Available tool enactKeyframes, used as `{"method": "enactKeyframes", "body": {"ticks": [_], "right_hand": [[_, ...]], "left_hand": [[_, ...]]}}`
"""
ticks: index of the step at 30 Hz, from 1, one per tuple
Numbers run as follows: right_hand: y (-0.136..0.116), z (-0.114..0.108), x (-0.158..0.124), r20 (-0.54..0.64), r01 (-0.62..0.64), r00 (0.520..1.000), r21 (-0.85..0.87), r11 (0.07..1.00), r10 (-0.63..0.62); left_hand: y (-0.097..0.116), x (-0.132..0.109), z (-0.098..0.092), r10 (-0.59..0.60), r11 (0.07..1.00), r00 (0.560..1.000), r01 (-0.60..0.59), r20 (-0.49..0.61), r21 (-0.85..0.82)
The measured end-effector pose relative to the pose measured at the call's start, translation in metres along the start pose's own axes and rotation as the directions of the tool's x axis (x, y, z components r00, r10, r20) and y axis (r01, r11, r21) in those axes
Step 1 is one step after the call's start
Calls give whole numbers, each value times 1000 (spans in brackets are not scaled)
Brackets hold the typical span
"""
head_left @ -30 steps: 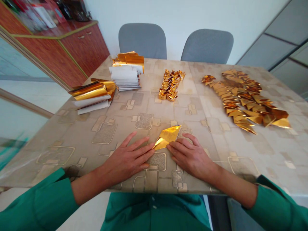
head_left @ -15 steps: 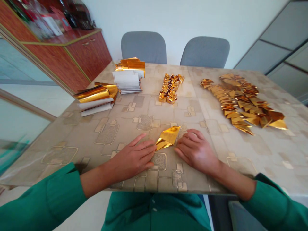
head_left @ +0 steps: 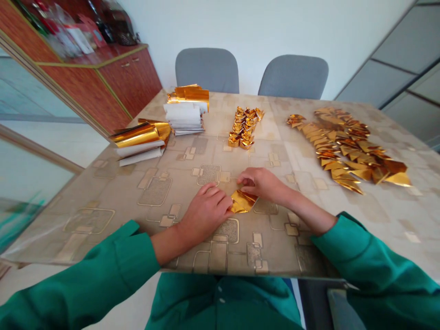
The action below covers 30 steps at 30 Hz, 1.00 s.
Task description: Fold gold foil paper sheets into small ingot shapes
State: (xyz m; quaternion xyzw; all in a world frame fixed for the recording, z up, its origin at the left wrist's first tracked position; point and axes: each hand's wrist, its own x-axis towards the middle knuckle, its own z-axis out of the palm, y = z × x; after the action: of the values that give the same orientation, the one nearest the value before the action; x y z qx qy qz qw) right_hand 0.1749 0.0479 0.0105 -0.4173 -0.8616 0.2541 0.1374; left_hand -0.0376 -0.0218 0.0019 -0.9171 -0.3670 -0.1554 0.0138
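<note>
Head: right fingers now over foil

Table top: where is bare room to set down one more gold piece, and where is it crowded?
Bare room lies on the patterned tabletop between the left hand and the foil-and-paper stack, and right of the right hand, below the gold triangles. Crowded: the folded foil between both hands.

Gold foil stacks and folded piles along the far side of the table

Grey chairs and side by side beyond the patterned table. Off to the left, a reddish wooden sideboard topped with packets.
</note>
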Motion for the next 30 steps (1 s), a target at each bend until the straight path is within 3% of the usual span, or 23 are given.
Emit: {"method": "enactKeyframes", "body": {"ticks": [6,11,15,17,20,22,24,27,30], "right_hand": [[-2,-2,-16,45,-41,998,-53,998,43],[-7,-7,-23,173,-243,958,57,968,230],[-9,-6,-28,189,-256,955,133,958,229],[-10,-5,-32,146,-190,976,183,965,165],[-13,-7,-36,-18,44,999,181,982,-42],[-16,-12,-39,-152,239,962,56,969,-228],[-18,-17,-42,-211,371,894,-144,917,-395],[-16,-17,-47,-187,438,821,-400,805,-540],[-7,-5,-50,-141,448,819,-447,774,-556]], "left_hand": [[1,4,-3,-130,982,983,146,129,-118],[-2,4,1,-127,970,984,150,126,-193],[-3,3,6,-95,964,990,118,106,-238],[-3,4,7,-69,958,993,92,93,-273],[-5,6,6,-49,947,998,59,42,-315],[-7,9,3,-50,945,998,34,-41,-325],[-9,15,0,-27,958,990,-15,-139,-288],[-11,23,-2,74,990,973,-98,-220,-103],[-12,25,5,150,989,973,-144,-174,45]]}}
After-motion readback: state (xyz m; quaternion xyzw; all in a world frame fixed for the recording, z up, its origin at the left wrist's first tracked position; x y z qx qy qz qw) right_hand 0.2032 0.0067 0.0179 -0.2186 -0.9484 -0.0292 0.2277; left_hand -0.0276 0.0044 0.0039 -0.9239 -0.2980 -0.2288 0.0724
